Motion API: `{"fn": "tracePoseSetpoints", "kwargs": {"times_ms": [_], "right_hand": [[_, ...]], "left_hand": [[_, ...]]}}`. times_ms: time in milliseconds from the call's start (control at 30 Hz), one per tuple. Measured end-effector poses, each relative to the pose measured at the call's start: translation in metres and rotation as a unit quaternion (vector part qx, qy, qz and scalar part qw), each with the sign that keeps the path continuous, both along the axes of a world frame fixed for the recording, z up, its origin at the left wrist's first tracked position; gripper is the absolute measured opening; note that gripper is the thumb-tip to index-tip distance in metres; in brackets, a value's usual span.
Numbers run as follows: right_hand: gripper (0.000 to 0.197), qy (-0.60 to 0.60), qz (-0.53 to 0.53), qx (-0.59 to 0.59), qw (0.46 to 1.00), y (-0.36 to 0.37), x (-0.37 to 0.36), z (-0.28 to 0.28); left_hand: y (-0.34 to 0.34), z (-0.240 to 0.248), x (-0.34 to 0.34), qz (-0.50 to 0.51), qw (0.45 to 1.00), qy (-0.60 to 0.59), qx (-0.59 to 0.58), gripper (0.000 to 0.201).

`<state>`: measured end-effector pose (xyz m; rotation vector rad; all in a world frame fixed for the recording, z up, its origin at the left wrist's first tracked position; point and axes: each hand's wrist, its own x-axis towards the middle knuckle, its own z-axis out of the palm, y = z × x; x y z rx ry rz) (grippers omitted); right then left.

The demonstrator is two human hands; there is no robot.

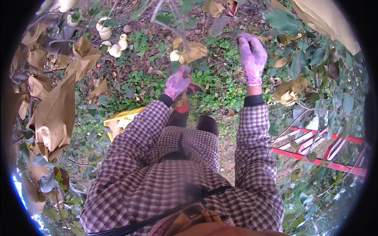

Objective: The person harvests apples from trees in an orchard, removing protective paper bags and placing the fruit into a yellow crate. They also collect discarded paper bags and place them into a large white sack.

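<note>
My left hand (178,83), in a pink and purple patterned glove, is closed just below a pale apple (176,56) that hangs beside an opened brown paper bag (195,52). What its fingers hold, if anything, I cannot make out; a brown and red patch shows right under it. Higher and to the right, my right hand (252,55) wears the same kind of glove. Its fingers are curled together near leaves and brown paper, and their tips face away, so their contents are hidden.
More pale apples (115,50) hang at the upper left. Brown paper bags (55,114) crowd the left branches, and another (291,90) hangs at right. A yellow crate (125,118) stands on the ground at left. A red and white ladder (315,145) lies at right among leaves.
</note>
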<state>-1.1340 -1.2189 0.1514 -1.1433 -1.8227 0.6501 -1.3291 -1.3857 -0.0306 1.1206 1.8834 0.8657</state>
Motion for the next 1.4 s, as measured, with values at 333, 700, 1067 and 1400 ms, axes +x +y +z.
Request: {"fn": "tracePoseSetpoints", "kwargs": {"times_ms": [333, 700, 1067, 1400], "right_hand": [[0.063, -0.392, 0.308, 0.079, 0.864, 0.084, -0.020, -0.152], [0.022, -0.362, 0.368, 0.070, 0.854, 0.044, -0.023, -0.178], [0.020, -0.350, 0.392, 0.168, 0.834, 0.050, -0.033, -0.154], [0.020, -0.246, 0.222, -0.026, 0.943, 0.084, -0.020, -0.205]], "left_hand": [[0.033, 0.025, 0.040, 0.054, 0.998, 0.039, 0.003, 0.022], [0.064, -0.001, 0.059, 0.110, 0.936, 0.332, 0.039, 0.034], [0.069, 0.003, 0.052, 0.108, 0.949, 0.286, 0.075, 0.022], [0.063, -0.027, 0.030, 0.173, 0.964, 0.189, 0.073, 0.028]]}}
